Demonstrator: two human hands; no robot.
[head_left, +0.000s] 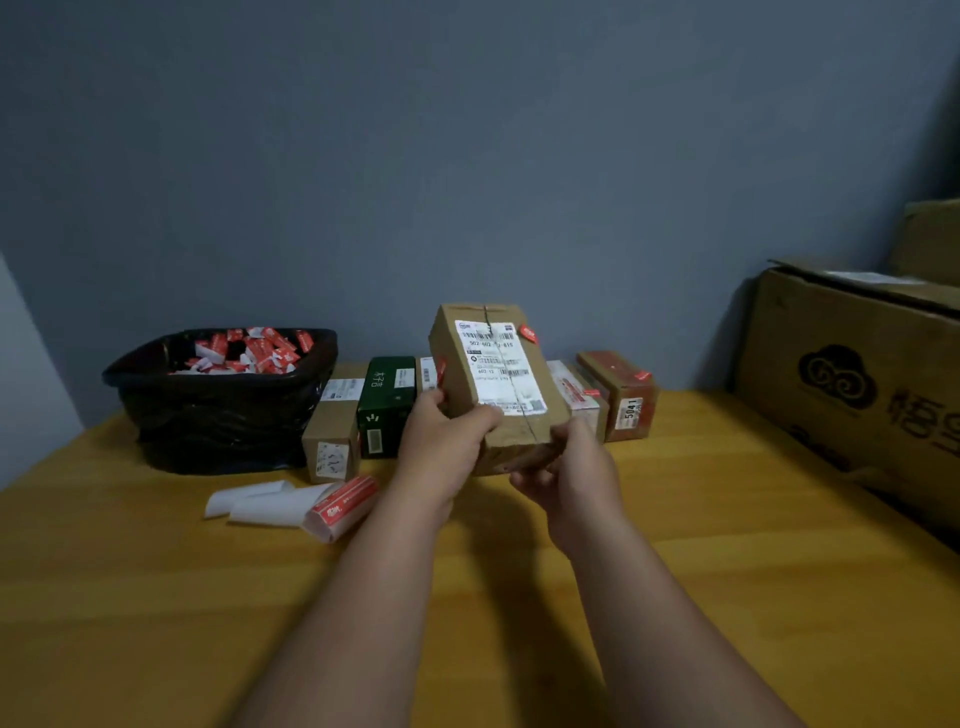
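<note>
Head view: left hand (441, 441) and right hand (569, 467) each grip the labelled parcel (496, 374), raised above the table (727, 519).

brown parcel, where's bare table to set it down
Bare table for the brown parcel: between the right hand and the big carton, and along the near edge. Crowded: the box row beside the black bin, around the label roll.

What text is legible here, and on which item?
"5041": white sticker on the red-brown box.
"602-12" and, partly, "502-602": shipping label of the parcel gripped by left hand and right hand.
"悟": large carton at right; next character cut off.
Green box, other parcels, label roll, slips in the black bin: too blurred.
</note>
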